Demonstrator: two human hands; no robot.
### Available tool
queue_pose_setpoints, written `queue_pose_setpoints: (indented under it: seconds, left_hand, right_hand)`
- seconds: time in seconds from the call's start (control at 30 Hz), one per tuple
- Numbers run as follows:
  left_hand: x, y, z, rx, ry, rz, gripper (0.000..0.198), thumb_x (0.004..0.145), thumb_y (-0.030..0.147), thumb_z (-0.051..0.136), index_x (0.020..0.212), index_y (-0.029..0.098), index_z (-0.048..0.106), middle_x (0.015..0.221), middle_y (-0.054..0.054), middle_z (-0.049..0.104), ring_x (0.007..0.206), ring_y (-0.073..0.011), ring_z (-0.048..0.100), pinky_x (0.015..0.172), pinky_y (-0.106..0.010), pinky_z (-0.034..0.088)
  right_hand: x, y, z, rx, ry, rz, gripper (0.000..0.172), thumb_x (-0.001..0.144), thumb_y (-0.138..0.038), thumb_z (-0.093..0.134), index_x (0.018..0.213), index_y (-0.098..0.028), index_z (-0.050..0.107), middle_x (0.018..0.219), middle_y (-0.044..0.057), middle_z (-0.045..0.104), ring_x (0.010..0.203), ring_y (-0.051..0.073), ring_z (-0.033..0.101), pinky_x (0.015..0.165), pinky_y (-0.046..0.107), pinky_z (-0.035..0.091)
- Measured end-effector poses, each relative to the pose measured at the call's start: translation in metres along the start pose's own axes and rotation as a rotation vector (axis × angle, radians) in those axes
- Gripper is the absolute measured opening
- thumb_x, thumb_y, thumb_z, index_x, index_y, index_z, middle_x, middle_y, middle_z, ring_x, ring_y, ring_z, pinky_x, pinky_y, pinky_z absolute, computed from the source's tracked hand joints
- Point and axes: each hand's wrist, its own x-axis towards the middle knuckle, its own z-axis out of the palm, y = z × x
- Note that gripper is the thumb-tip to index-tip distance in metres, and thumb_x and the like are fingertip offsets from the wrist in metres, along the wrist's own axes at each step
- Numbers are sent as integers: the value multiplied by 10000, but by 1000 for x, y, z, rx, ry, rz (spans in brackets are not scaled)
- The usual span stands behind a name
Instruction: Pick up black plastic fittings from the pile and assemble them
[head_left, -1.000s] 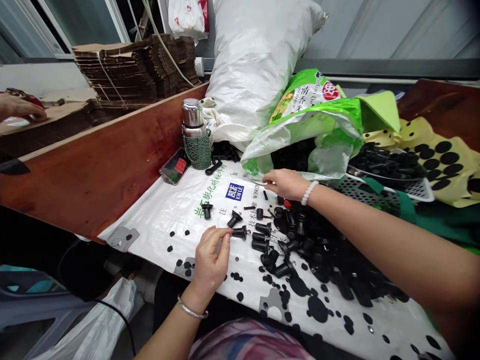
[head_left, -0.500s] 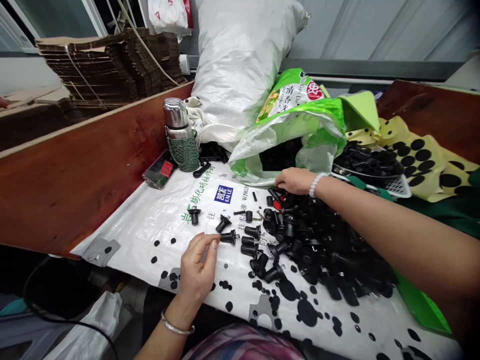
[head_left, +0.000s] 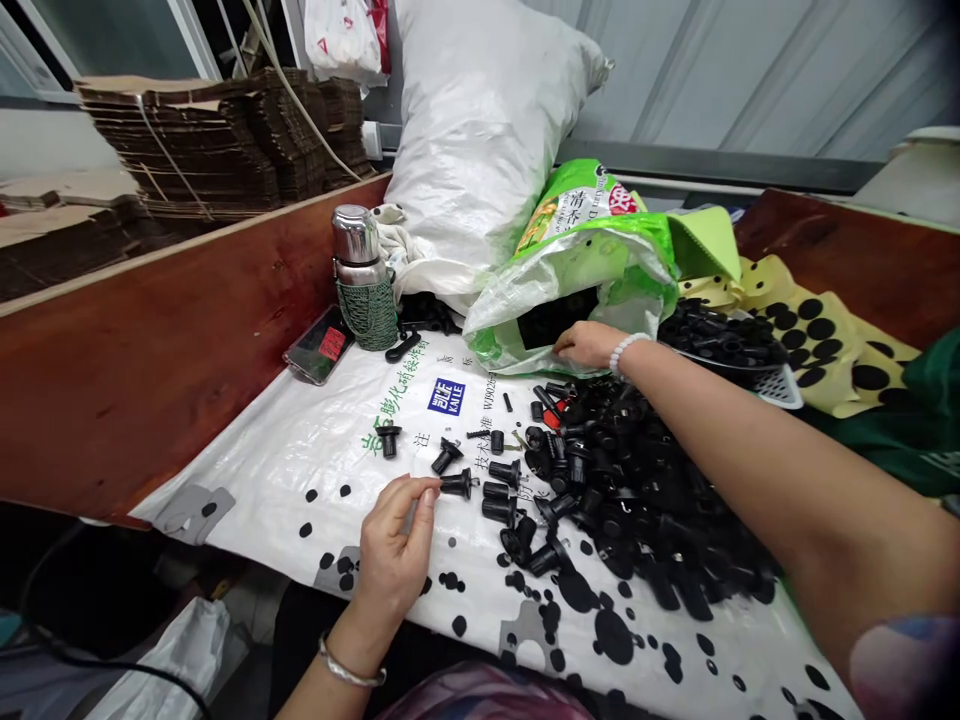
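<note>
My left hand (head_left: 396, 545) rests on the white printed sack sheet (head_left: 315, 440) with thumb and fingers pinched together, their tips touching a small black plastic part (head_left: 457, 485). My right hand (head_left: 589, 345) reaches to the mouth of the green and white bag (head_left: 592, 255), fingers curled at its edge; what they hold, if anything, is hidden. A white bead bracelet circles that wrist. A heap of black plastic parts (head_left: 645, 490) lies under my right forearm, and a few loose parts (head_left: 388, 438) sit to the left.
A steel flask in a green net sleeve (head_left: 361, 280) and a phone (head_left: 319, 345) stand by the wooden side board (head_left: 150, 340). A large white sack (head_left: 480, 130) leans behind. A basket of black parts (head_left: 720, 335) and yellow sheets (head_left: 832, 340) lie right. Flat cardboard stacks (head_left: 217, 140) lie far left.
My right hand moved back from the heap to the green bag's mouth. The left hand stayed pinched by the same black part. The view shifted slightly.
</note>
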Motion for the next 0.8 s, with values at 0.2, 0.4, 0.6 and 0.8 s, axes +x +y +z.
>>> queue_pose_setpoints:
  seconds: [0.2,0.4,0.6,0.8]
  left_hand:
    - [-1,1,-1,-22,-14,-21,151,858,194,487,937,192,616,885,-45,636,851,-169,604,805,-310,470]
    - [0,-1,0,-35,-20,-56,145,856,216,496,925,194,622,892,-42,636,838,-168,616,789,-300,477]
    - [0,1,1,-53,11,-92,160,848,249,503,913,178,631,885,-52,640,824,-178,627,774,-303,490]
    - [-1,2,1,-71,19,-131,159,843,251,514,917,172,630,890,-60,643,825,-183,632,764,-301,495]
  right_hand:
    - [-24,-28,0,-59,-58,-35,216,898,-322,522,1023,-156,583,1045,63,582,937,187,569,821,381,477]
    - [-38,-36,9,-60,-80,-109,215,901,-321,516,1025,-158,583,1044,61,583,934,184,568,820,379,476]
    - [-49,-26,6,-63,-67,-134,225,901,-334,512,1007,-151,588,1017,57,592,907,180,576,810,376,476]
    - [-48,-41,11,-65,-49,-174,239,897,-357,513,1011,-162,590,1025,61,593,930,185,567,831,384,460]
